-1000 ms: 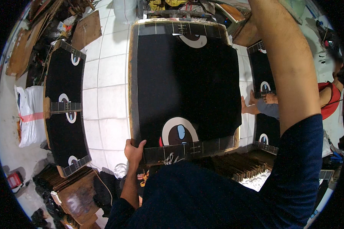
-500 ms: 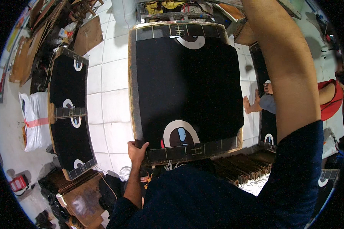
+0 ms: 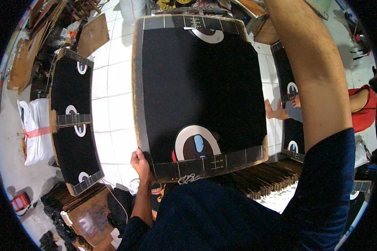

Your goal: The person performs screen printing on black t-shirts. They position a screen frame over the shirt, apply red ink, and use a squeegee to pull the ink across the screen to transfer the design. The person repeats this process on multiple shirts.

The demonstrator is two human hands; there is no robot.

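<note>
In front of me is a large wooden board (image 3: 135, 83) with a dark, line-marked border. Black fabric (image 3: 205, 88) lies over it, with one printed eye shape (image 3: 199, 142) at the near end and another (image 3: 209, 34) at the far end. My left hand (image 3: 140, 165) is closed on the board's left edge near its near corner. My right arm reaches up across the right side and leaves the picture at the top, so that hand is out of sight. Some pale cord (image 3: 189, 179) hangs at the board's near edge.
Similar boards with black fabric (image 3: 73, 90) stand at left and right. Another person's foot (image 3: 274, 109) and hand (image 3: 296, 101) are by the right one. Stacked panels (image 3: 259, 180) lie below. A white sack (image 3: 37, 129) leans at left; white floor tiles (image 3: 107, 125) show between.
The board has shifted slightly up and to the left. My left hand has slid from its near corner onto its left edge. The other person's hand has moved down along the right-hand board.
</note>
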